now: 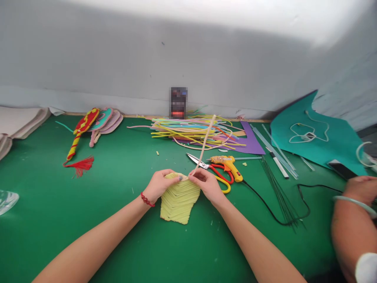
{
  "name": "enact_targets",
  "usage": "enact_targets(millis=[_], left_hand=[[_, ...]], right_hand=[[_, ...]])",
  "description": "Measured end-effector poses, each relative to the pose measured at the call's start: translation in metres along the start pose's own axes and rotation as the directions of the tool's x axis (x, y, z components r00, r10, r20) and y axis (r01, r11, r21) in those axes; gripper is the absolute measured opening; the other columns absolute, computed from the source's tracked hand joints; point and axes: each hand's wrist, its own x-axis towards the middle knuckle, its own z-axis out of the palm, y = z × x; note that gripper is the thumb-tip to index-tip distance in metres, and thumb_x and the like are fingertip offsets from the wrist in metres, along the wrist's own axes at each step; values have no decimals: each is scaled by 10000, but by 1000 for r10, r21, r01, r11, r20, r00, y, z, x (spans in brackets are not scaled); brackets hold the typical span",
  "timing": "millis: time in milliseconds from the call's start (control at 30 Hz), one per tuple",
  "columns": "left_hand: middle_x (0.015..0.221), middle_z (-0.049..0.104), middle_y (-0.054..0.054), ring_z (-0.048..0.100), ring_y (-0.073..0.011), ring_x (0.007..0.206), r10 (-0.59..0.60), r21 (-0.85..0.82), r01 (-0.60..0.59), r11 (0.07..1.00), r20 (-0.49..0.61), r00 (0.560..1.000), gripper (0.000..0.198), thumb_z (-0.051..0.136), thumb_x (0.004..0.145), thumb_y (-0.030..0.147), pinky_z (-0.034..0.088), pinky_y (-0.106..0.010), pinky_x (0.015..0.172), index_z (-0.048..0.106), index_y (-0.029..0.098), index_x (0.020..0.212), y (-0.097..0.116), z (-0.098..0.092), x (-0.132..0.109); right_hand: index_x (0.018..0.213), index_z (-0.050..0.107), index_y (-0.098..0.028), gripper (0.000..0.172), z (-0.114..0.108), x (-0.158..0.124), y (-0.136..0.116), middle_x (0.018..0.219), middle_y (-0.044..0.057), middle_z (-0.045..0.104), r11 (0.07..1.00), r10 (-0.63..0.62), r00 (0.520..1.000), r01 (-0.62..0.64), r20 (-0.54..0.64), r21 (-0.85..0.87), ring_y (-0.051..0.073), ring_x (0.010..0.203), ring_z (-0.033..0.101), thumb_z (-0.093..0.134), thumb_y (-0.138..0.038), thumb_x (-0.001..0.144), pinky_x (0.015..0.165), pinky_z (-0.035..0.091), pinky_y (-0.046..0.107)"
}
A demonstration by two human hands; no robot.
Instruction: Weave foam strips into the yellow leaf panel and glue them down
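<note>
A pale yellow woven piece [178,200] lies on the green table [88,196] in front of me. My left hand [160,184], with a red bracelet at the wrist, grips its top left edge with closed fingers. My right hand [206,184] pinches a long beige strip [204,145] at the top of the woven piece; the strip rises up and away toward the wall.
Scissors with red and yellow handles [216,172] and a yellow glue gun [228,165] lie just right of my hands, its black cord [279,214] trailing right. A pile of coloured strips [191,131], purple sheet [253,143], teal sheet [324,137], finished fans [100,120]. Another person's arm [353,220] at right.
</note>
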Motion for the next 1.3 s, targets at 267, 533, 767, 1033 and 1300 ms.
enact_targets(millis=[267,533,767,1033,1300], left_hand=[[640,644,-4,591,-140,602,26,96,-28,995,19,999,283,717,599,406,461,-238,577,645,153,705,4,1,-4],[658,643,-3,590,-149,636,87,217,-85,972,-2,996,295,683,621,433,448,-228,578,648,150,695,5,0,-4],[670,638,-3,587,-147,638,77,187,-75,980,-4,997,295,713,587,414,448,-227,584,639,153,703,2,-1,-2],[678,639,-9,582,-131,612,-14,71,18,997,-62,998,317,730,577,407,457,-224,578,634,150,736,1,-4,2],[680,651,-1,591,-131,629,-35,35,38,999,-90,995,312,734,577,409,453,-216,591,640,156,734,6,-10,3]], right_hand=[[676,551,-192,281,3,-1,0,658,-14,579,999,5,999,-7,-46,-38,137,643,536,699,-429,643,614,423,268],[668,531,-177,330,7,0,5,651,-10,567,999,25,995,-28,-96,-26,134,649,529,701,-456,628,621,415,263],[692,533,-180,303,8,2,6,681,2,587,996,-2,997,-5,-81,-85,151,680,562,670,-449,666,645,446,276],[887,583,-176,145,-49,-12,-10,921,86,587,559,-217,964,-9,-157,-829,227,864,577,543,-264,779,800,461,381],[1058,534,-122,353,-57,-15,-11,1004,141,554,153,-151,983,-83,-106,-985,279,1016,512,507,-88,707,867,412,390]])
